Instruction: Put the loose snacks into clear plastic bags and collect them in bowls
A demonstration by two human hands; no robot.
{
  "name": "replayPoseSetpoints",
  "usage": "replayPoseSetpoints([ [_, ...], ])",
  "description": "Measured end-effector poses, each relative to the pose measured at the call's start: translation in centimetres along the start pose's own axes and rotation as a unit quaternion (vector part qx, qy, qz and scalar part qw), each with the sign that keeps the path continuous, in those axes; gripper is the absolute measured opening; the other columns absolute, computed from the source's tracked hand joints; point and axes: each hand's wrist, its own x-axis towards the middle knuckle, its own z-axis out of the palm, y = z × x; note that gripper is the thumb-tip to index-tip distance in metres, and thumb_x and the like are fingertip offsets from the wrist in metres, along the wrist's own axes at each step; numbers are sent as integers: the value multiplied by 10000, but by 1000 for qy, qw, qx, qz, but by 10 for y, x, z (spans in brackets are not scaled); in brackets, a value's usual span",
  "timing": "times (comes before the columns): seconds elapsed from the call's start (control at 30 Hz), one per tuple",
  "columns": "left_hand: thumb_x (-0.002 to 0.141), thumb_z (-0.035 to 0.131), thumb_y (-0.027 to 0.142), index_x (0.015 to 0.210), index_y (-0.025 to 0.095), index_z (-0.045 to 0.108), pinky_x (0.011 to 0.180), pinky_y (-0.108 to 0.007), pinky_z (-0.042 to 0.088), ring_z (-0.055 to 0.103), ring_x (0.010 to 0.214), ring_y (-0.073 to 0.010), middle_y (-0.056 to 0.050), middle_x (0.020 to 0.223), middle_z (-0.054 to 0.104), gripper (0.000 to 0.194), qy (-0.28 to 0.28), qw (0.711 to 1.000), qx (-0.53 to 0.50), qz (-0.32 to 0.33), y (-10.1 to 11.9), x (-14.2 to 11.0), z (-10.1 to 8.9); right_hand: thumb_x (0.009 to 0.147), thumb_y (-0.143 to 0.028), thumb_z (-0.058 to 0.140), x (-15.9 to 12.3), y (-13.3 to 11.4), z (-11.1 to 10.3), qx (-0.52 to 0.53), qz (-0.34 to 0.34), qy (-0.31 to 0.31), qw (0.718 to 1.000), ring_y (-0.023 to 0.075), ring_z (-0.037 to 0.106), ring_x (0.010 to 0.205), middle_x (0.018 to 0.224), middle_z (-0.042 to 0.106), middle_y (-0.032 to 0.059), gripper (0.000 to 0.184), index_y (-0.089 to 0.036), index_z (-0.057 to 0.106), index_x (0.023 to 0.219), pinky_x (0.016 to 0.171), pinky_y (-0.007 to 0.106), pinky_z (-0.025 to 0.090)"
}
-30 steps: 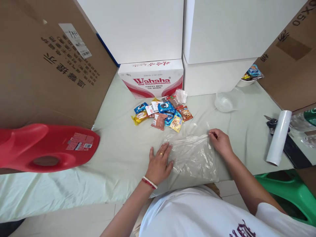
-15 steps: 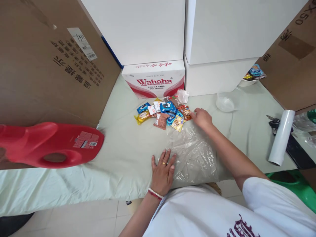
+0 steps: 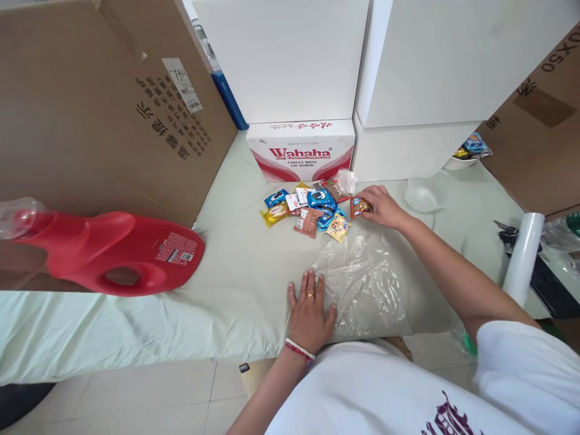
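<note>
My right hand [image 3: 383,206] pinches a small orange-brown cookie packet [image 3: 360,207] at the right side of a snack pile. Flat on the cloth lies my left hand [image 3: 312,311], fingers stretched out, beside a clear plastic bag [image 3: 367,284]. The pile holds several wrapped snacks: a yellow packet [image 3: 275,214], blue packets [image 3: 321,197], a brownish-pink packet [image 3: 307,222] and a pale yellow cookie packet [image 3: 338,228]. A crumpled clear wrapper [image 3: 347,180] rests behind them.
A Wahaha carton [image 3: 301,154] stands behind the pile, with white boxes around it. On the left lies a red jug [image 3: 131,251]. To the right are a clear plastic bowl [image 3: 421,196], a white roll [image 3: 524,257], keys [image 3: 508,232] and a bowl of snacks [image 3: 458,162].
My right hand has closed on the orange-brown cookie packet and drawn it slightly away from the pile. The view has shifted a little; my left hand stays flat.
</note>
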Motion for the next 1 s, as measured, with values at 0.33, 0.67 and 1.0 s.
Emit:
replayPoseSetpoints([
  [0.33, 986, 487, 416, 1587, 156, 376, 1262, -642, 123, 346, 1536, -326, -173, 1671, 320, 664, -8, 1000, -5, 29, -9, -9, -7, 877, -80, 502, 25, -47, 33, -48, -253, -160, 953, 275, 441, 1397, 1411, 626, 119, 553, -230, 635, 1393, 1164, 462, 272],
  [0.67, 973, 485, 460, 1599, 82, 320, 1269, -642, 85, 325, 1546, -341, -208, 1665, 311, 749, -14, 1000, -18, 3, -5, -9, -10, 781, -295, 654, -24, -15, -18, -21, -77, -61, 995, 371, 460, 1282, 1302, 595, 198, 631, -115, 598, 1383, 1099, 493, 357],
  [1.0, 959, 508, 497, 1598, 42, 289, 1259, -662, 68, 284, 1560, -364, -244, 1676, 255, 814, -14, 999, -36, -15, -3, -11, -10, 805, -219, 638, -122, -121, 1, 67, -117, -115, 984, 374, 411, 1383, 1288, 601, 195, 653, -136, 532, 1444, 1122, 535, 395],
])
